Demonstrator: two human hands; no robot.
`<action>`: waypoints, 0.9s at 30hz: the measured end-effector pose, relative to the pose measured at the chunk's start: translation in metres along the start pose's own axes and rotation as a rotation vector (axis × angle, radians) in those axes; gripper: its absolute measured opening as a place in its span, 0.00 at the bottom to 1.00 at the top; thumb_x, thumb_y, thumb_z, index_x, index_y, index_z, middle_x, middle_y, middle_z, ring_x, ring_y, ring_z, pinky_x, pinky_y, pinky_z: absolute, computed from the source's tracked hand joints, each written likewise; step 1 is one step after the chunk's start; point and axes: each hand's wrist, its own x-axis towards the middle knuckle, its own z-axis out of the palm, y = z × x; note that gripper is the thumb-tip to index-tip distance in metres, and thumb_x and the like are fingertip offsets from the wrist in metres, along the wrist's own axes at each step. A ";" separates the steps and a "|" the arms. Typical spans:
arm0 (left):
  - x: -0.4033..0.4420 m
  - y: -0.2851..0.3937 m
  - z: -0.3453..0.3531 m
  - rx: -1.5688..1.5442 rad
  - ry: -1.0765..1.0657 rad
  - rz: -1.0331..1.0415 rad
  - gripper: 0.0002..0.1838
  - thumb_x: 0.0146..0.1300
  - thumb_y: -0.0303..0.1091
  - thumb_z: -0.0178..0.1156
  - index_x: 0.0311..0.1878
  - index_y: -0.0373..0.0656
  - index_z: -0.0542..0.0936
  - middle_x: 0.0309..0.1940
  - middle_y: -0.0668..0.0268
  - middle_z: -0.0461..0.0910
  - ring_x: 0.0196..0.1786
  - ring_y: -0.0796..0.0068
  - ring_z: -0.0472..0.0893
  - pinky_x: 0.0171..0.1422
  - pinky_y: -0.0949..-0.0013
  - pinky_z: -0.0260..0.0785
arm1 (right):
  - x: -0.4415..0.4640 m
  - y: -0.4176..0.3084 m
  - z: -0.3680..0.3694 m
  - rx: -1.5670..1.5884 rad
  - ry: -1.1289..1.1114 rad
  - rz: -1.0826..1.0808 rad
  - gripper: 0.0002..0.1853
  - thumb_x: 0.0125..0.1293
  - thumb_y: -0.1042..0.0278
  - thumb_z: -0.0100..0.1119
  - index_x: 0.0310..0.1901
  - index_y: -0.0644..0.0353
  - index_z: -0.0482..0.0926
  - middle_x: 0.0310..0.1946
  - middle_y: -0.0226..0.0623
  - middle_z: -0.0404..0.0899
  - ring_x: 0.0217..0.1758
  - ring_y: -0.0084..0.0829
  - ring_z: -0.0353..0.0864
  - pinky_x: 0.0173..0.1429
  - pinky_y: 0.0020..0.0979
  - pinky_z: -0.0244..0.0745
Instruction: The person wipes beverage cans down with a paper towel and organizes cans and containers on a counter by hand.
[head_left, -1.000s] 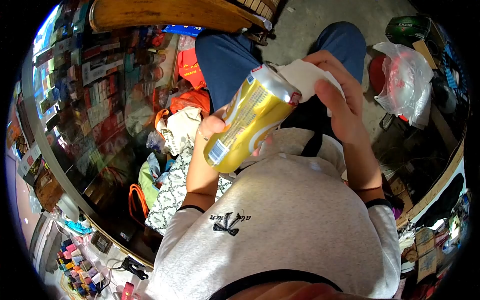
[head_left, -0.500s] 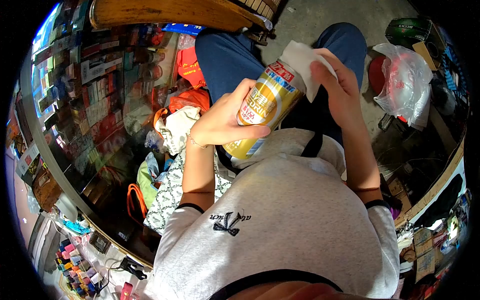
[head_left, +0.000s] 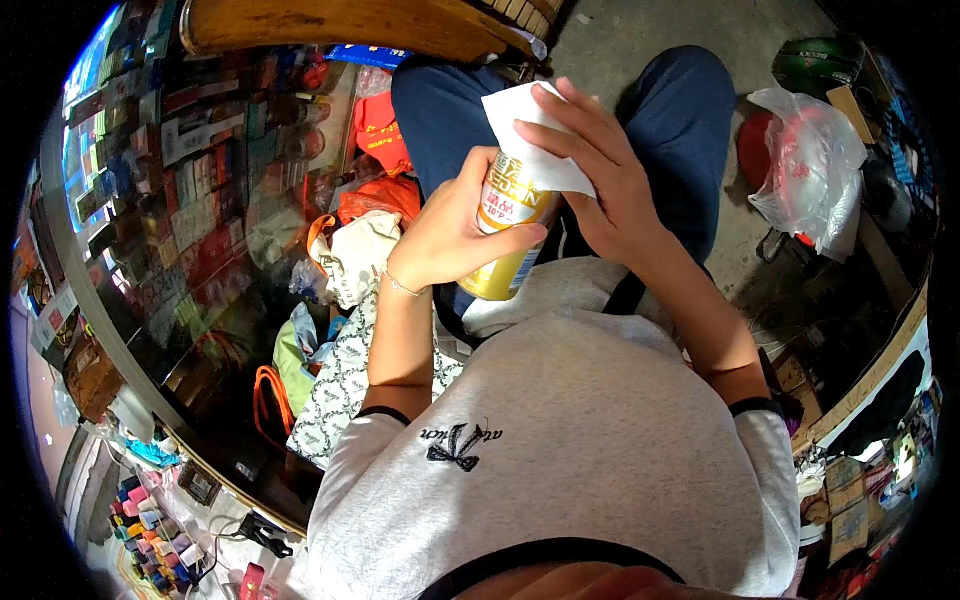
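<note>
A gold beer can (head_left: pixel 507 277) with red and white lettering stands slightly tilted above my lap. My left hand (head_left: pixel 455 225) wraps round its lower and middle part, thumb across the front. Over the can's upper part lies a white tissue (head_left: pixel 525 115), hiding the top. My right hand (head_left: pixel 600 170) presses the tissue against the can, its fingers extended over the paper and the thumb low on the near side.
To the left stands a glass display case (head_left: pixel 200 140) filled with small packs. Beside my leg are a red bag (head_left: pixel 380 135) and a patterned cloth (head_left: pixel 340 400). On the right lie a clear plastic bag (head_left: pixel 810 170) and a green box (head_left: pixel 815 62).
My right hand has moved left with the tissue, from beside the can's top edge onto its upper part. The can is more upright in my left hand.
</note>
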 end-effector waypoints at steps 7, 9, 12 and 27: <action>-0.003 -0.001 0.006 -0.268 -0.119 -0.063 0.38 0.49 0.34 0.64 0.60 0.34 0.55 0.47 0.60 0.72 0.49 0.72 0.72 0.52 0.71 0.65 | -0.004 -0.001 0.000 -0.166 -0.038 -0.091 0.24 0.49 0.70 0.50 0.52 0.45 0.73 0.59 0.30 0.66 0.67 0.36 0.56 0.69 0.46 0.41; -0.002 -0.001 0.006 -0.350 -0.146 -0.084 0.40 0.50 0.32 0.63 0.63 0.34 0.52 0.50 0.60 0.70 0.53 0.72 0.70 0.55 0.71 0.63 | -0.005 -0.002 -0.001 -0.184 -0.027 -0.111 0.24 0.50 0.68 0.50 0.52 0.44 0.74 0.59 0.30 0.66 0.67 0.36 0.56 0.70 0.45 0.39; -0.003 -0.015 0.007 -0.461 -0.180 -0.025 0.42 0.56 0.40 0.60 0.65 0.35 0.47 0.53 0.59 0.67 0.57 0.72 0.66 0.59 0.70 0.59 | -0.007 -0.003 -0.002 -0.200 -0.011 -0.102 0.22 0.52 0.66 0.48 0.52 0.44 0.74 0.58 0.30 0.67 0.67 0.35 0.56 0.70 0.45 0.37; 0.004 -0.013 0.018 -1.340 -0.014 -0.047 0.53 0.49 0.78 0.25 0.65 0.40 0.52 0.59 0.55 0.64 0.59 0.62 0.67 0.64 0.63 0.58 | -0.033 -0.029 0.015 -0.098 -0.157 -0.339 0.21 0.53 0.52 0.52 0.51 0.40 0.72 0.57 0.21 0.68 0.65 0.27 0.60 0.70 0.47 0.34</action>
